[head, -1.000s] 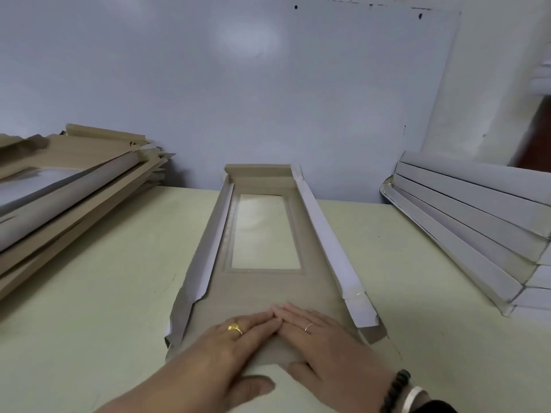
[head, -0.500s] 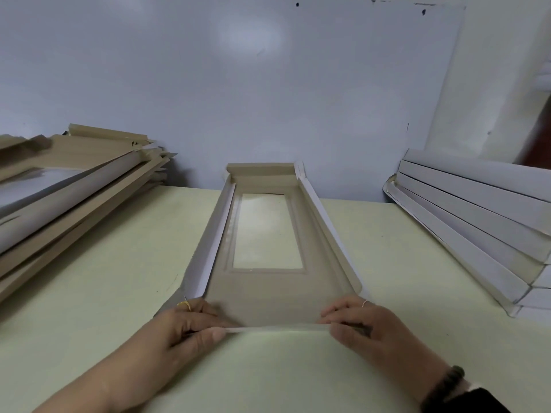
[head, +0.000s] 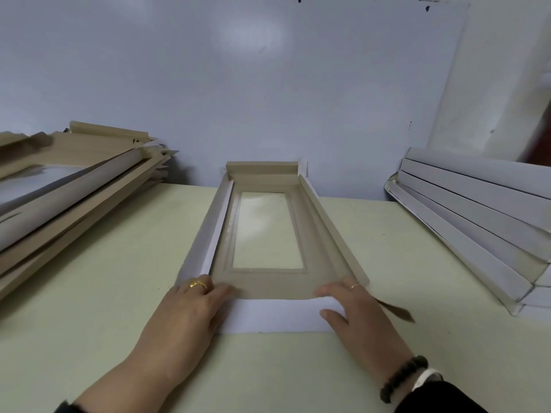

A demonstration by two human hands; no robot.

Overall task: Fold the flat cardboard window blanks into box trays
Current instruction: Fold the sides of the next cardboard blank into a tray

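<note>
The blank (head: 269, 281) lies mid-table (head: 89, 293), its long sides and far end raised, its near flap (head: 274, 315) lying flat and white at 6 o'clock. The left hand (head: 190, 311) rests on the flap's left corner, fingers nearly straight. The right hand (head: 354, 311) presses the right corner, fingers extended, thumb spread. Stacks sit at 9 o'clock (head: 74, 186) and 3 o'clock (head: 477, 216).
</note>
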